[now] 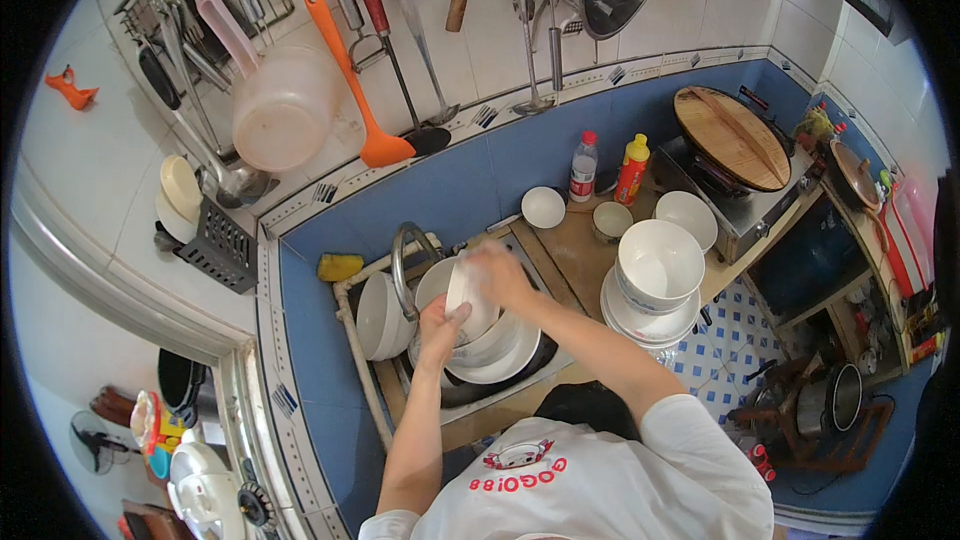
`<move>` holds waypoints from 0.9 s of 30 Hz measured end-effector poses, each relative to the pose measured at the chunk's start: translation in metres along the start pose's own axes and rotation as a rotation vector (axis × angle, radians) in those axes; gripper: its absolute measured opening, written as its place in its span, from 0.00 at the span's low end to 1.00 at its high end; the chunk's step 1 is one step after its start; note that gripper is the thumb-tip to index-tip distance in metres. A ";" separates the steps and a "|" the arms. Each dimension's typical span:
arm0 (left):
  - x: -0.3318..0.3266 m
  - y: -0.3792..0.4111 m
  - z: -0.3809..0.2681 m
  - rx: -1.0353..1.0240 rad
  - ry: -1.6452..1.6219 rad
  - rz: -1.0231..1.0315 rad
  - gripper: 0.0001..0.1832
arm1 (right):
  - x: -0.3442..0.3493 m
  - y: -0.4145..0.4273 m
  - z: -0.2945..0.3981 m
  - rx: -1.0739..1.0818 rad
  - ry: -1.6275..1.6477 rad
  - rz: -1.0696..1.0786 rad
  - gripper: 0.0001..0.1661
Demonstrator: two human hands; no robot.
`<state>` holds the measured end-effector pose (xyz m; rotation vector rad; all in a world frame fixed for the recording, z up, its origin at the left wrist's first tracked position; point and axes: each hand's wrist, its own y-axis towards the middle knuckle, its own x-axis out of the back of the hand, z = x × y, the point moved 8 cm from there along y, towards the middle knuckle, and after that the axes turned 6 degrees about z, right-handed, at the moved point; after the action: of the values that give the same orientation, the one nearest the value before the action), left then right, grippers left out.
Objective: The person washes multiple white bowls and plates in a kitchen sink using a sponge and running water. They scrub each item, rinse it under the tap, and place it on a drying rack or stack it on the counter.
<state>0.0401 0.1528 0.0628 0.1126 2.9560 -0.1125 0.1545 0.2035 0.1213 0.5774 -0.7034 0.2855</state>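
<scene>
My left hand [440, 328] grips a white bowl [472, 312], tilted on its side over the sink [551, 369]. Against the far side of that bowl is my right hand [498, 274], blurred by motion; whether it holds a cloth or anything else cannot be made out. Below both hands, larger white bowls and a white dish [520, 355] lie nested in the sink. A curved metal faucet [400, 275] arches just left of the held bowl. Farther left, more white bowls [375, 320] lean together on their sides.
Stacked white bowls [660, 261] stand on plates [609, 307] at the counter's right edge. Small bowls [543, 208], a red-capped bottle [583, 169] and a yellow-capped bottle [632, 169] line the back. A wooden-lidded pan [731, 136] sits on the stove. Utensils, including an orange spatula [352, 82], hang overhead.
</scene>
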 end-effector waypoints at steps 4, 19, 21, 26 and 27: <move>0.013 -0.009 0.009 0.022 0.063 -0.035 0.13 | -0.013 -0.011 0.011 0.114 -0.060 0.001 0.16; 0.028 -0.019 0.013 -0.108 -0.103 -0.011 0.15 | -0.034 -0.026 0.069 0.446 -0.129 -0.022 0.15; 0.026 -0.018 0.022 -0.021 -0.091 -0.010 0.15 | -0.029 0.002 0.032 0.249 -0.073 -0.039 0.15; 0.037 -0.019 0.030 -0.012 -0.013 -0.036 0.12 | -0.032 0.013 0.016 -0.059 0.043 -0.011 0.17; 0.035 -0.019 0.028 -0.050 -0.034 -0.024 0.12 | -0.035 -0.006 0.040 0.123 -0.012 -0.013 0.19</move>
<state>0.0092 0.1336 0.0305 0.0670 2.9243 -0.0437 0.1104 0.1730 0.1193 0.7013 -0.6969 0.3152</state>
